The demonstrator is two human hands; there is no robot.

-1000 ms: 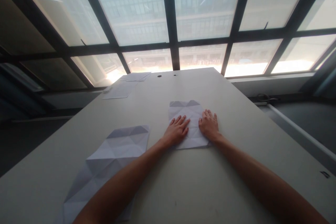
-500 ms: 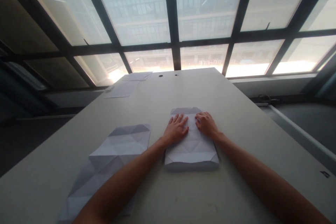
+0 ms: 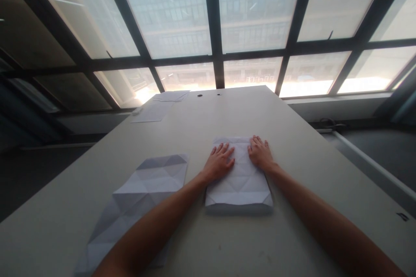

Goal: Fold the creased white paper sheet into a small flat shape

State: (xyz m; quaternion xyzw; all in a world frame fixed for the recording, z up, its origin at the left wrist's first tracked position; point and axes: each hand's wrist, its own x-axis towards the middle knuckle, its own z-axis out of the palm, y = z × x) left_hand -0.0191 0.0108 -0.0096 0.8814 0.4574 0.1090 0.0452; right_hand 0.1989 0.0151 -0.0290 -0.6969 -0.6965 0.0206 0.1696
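Note:
A creased white sheet of paper (image 3: 238,184) lies folded in front of me, its near edge raised a little off the table. My left hand (image 3: 219,162) rests on its left side with the fingers spread. On the right edge lies my right hand (image 3: 260,152), flat, its fingers stretched forward over the far right corner. Left of my left hand is a second creased paper (image 3: 147,186), partly covered by my left forearm; its folds stand up in ridges.
The white table (image 3: 234,117) runs forward to the windows (image 3: 250,71). Several flat white sheets (image 3: 151,111) lie at its far left corner. Two small dark holes sit near the far edge. A pale bar (image 3: 373,162) stands beyond the right edge.
My right hand has moved slightly right and its bent fingers have straightened out flat. The far flap of the paper now lies flatter. My left hand stays about where it was.

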